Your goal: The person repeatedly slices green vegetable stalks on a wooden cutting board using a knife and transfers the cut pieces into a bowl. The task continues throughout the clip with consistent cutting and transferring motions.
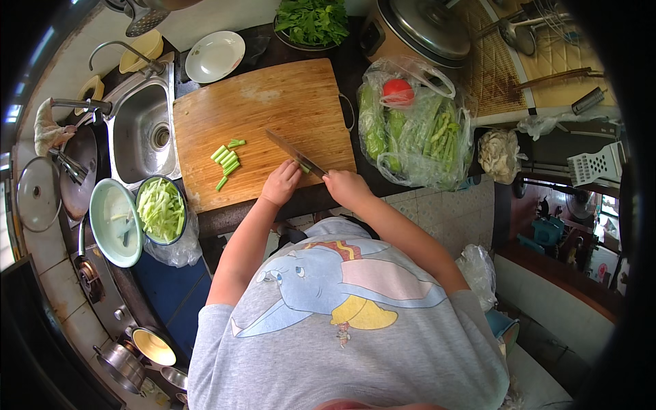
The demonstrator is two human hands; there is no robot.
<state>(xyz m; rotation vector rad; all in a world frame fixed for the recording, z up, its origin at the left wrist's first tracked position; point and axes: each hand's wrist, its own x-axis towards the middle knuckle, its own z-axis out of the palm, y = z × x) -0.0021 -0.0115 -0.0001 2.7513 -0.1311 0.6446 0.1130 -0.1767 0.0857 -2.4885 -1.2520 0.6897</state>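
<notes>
My right hand (347, 188) grips the handle of a kitchen knife (289, 146) near the front edge of a wooden cutting board (266, 102). Its blade slants to the upper left. Beside the blade, the fingers of my left hand (282, 182) hold a green stalk (303, 167), mostly hidden by the fingers and knife. Several short cut green stalk pieces (225, 160), probably celery, lie in a loose group on the board, left of my left hand.
Left of the board are a steel sink (120, 136), a bowl of sliced pale green vegetable (161, 210) and a mint-green basin (97, 220). A white plate (215, 56) and leafy greens (312, 23) stand behind. Rightward lie bagged vegetables (410, 128) and a rice cooker (382, 38).
</notes>
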